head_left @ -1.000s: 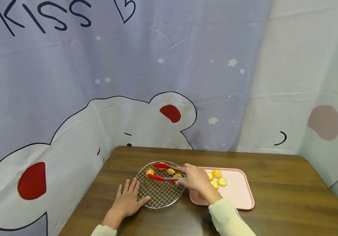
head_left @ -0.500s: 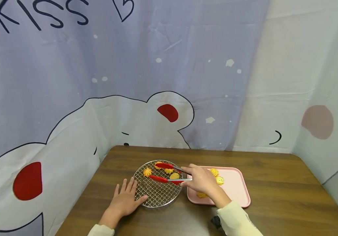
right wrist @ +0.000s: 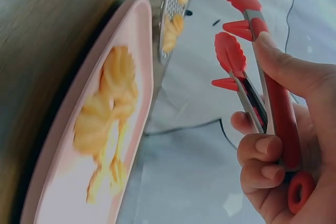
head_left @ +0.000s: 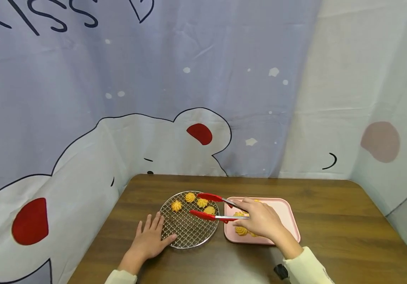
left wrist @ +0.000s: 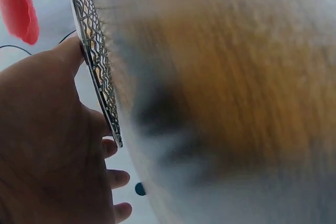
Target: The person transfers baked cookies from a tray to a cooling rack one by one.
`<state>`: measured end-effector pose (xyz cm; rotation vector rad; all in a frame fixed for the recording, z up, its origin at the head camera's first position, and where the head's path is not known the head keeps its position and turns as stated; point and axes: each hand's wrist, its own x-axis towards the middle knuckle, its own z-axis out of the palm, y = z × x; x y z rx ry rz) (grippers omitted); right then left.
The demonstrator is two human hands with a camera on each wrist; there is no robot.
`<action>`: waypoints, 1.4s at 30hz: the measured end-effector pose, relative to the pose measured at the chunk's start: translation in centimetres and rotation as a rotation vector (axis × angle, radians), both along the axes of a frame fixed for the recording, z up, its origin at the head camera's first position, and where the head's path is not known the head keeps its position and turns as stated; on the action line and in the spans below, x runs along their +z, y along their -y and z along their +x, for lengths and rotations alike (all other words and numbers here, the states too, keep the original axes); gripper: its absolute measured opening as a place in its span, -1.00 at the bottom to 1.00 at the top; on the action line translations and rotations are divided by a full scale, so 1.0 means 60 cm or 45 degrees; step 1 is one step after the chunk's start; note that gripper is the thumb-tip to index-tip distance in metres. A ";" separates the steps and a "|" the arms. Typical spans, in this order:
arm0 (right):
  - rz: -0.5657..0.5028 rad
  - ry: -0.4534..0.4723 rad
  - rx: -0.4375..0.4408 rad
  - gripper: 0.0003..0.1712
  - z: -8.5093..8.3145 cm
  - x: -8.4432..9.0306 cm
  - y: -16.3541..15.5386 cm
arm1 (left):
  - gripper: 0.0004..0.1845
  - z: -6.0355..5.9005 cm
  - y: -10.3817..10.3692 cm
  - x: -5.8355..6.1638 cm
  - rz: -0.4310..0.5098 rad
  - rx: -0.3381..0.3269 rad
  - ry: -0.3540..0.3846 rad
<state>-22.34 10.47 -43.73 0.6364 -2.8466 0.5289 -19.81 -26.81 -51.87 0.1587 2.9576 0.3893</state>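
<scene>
Red tongs are gripped by the right hand, tips apart w/ nothing between, over the gap betw. wire rack & pink tray. Left hand is laid flat, fingers straight, on the worktop, touching the rack's edge. Four cookies are seen on the rack, others on the tray.

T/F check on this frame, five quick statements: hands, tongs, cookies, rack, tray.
1. The right hand grips the red tongs. True.
2. The tongs hold a cookie between their tips. False: the tips are apart and empty.
3. Four cookies lie on the round wire rack. True.
4. The left hand lifts the rack off the table. False: it rests flat at the rack's edge, thumb touching the rim.
5. The pink tray is empty. False: cookies lie on it, partly hidden by the right hand.
</scene>
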 end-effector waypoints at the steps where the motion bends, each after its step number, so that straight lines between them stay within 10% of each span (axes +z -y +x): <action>1: -0.002 -0.009 0.003 -0.26 0.001 0.000 -0.008 | 0.03 0.000 0.000 0.000 -0.007 0.001 0.000; 42: 0.029 0.043 -0.207 -0.22 0.064 -0.038 -0.292 | 0.03 -0.005 0.006 0.007 0.054 -0.059 0.015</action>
